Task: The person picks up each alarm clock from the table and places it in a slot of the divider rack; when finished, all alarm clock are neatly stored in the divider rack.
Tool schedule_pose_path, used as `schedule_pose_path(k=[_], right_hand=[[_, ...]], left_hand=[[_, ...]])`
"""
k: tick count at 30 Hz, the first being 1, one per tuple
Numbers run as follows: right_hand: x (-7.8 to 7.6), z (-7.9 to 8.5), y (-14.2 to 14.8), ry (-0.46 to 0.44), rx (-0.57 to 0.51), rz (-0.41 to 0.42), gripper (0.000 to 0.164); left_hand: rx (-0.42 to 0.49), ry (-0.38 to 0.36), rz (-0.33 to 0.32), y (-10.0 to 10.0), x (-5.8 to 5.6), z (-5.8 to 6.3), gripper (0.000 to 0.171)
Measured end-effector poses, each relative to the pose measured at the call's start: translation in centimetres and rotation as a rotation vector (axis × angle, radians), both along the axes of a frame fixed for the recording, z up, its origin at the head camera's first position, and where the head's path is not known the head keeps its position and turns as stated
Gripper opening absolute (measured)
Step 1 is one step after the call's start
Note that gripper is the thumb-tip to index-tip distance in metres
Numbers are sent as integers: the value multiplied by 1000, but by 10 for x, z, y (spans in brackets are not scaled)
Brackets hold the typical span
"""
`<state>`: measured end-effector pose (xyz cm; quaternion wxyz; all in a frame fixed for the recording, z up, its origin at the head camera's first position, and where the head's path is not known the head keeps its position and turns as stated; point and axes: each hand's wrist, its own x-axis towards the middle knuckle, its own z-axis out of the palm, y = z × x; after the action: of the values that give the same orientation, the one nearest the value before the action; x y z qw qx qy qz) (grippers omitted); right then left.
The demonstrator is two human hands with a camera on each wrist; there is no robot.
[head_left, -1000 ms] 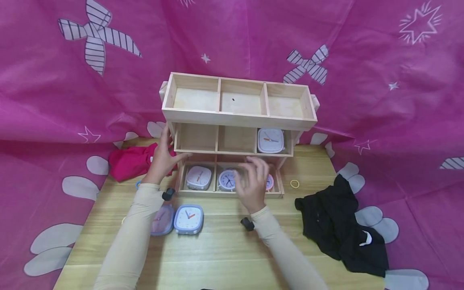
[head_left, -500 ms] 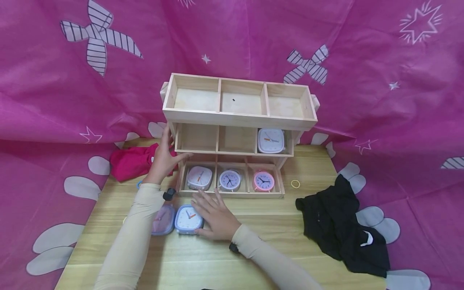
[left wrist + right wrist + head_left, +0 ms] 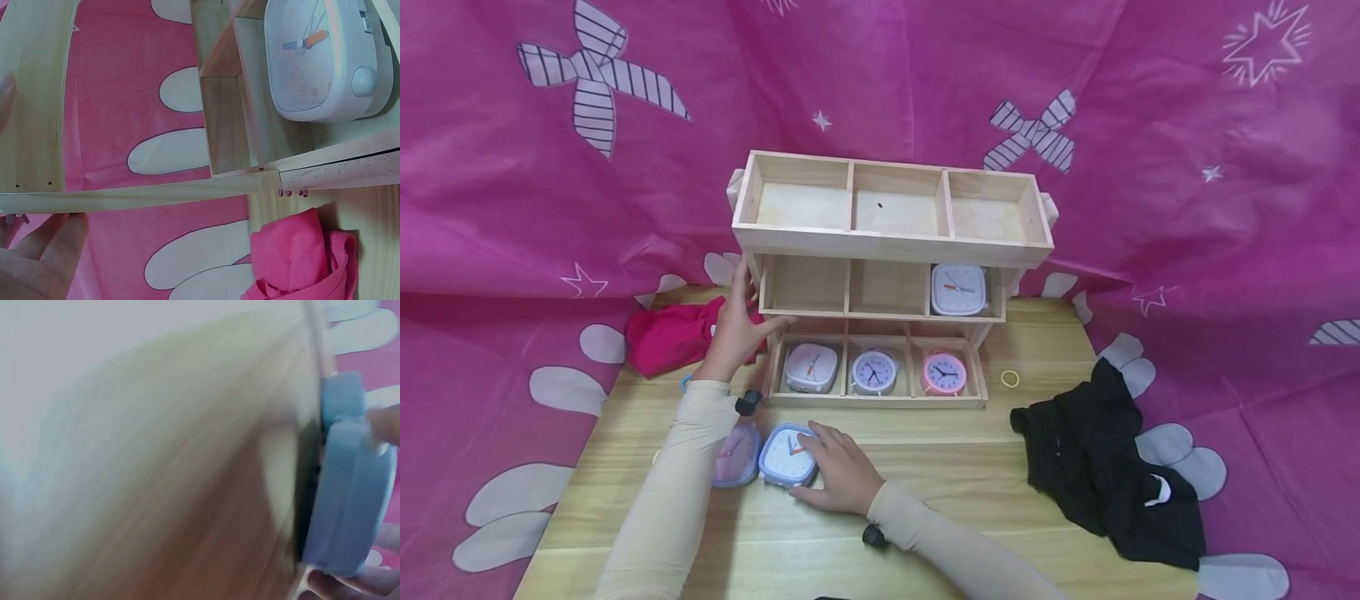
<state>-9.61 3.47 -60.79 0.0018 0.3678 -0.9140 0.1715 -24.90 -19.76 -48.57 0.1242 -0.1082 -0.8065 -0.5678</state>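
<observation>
A three-tier wooden organizer box (image 3: 891, 244) stands at the back of the table. My left hand (image 3: 733, 333) grips its left side, thumb in front; in the left wrist view fingers (image 3: 69, 244) lie at a wooden strut. My right hand (image 3: 842, 473) holds a blue-rimmed square alarm clock (image 3: 786, 457) on the table, fingers over its right part and thumb at the near edge. The right wrist view has fingertips on both sides of the blue clock (image 3: 350, 500). Left of it lies a purple clock (image 3: 735, 457), partly covered by the left sleeve.
The bottom tier holds a white square clock (image 3: 811, 367), a lilac round clock (image 3: 873, 372) and a pink round clock (image 3: 944, 373). Another white clock (image 3: 958, 290) sits in the middle tier's right compartment. Red cloth (image 3: 670, 333), black cloth (image 3: 1112, 467) and a yellow ring (image 3: 1010, 379) lie around.
My right hand has moved from over the bottom tier down and left to the blue clock and closed on it; the clock has turned slightly. My left hand has stayed in place.
</observation>
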Motion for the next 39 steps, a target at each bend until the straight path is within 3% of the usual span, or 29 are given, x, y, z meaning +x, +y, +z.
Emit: schedule_pose_path(k=[5,14,17,20,23,25,31,35,39], right_hand=[[4,2,-8,-163,-143,-89,81],[11,-9,-11,-185,-274,-179,75],[12,-11,-5,-245,-401,-203,70],[12,-3,3,-280,-562,-230,68],[5,16,14,-208,-686,-235,67],[-4,32,23,-113,-738,-238,68],[-45,90,44,169,-882,-263,67],[-80,126,53,335,-929,-352,64],[-110,149,59,458,-897,-472,57]], left_hand=[[-32,15,11,1,0,1,130],[-38,16,9,-1,-1,0,129],[-39,18,10,0,0,0,129],[-30,13,4,0,0,1,128],[-17,4,-4,0,-1,1,128],[-17,-1,-4,0,-2,1,127],[-34,-7,0,-2,-1,3,127],[-25,-7,-6,-2,-2,2,127],[-17,-6,-8,-1,-1,1,129]])
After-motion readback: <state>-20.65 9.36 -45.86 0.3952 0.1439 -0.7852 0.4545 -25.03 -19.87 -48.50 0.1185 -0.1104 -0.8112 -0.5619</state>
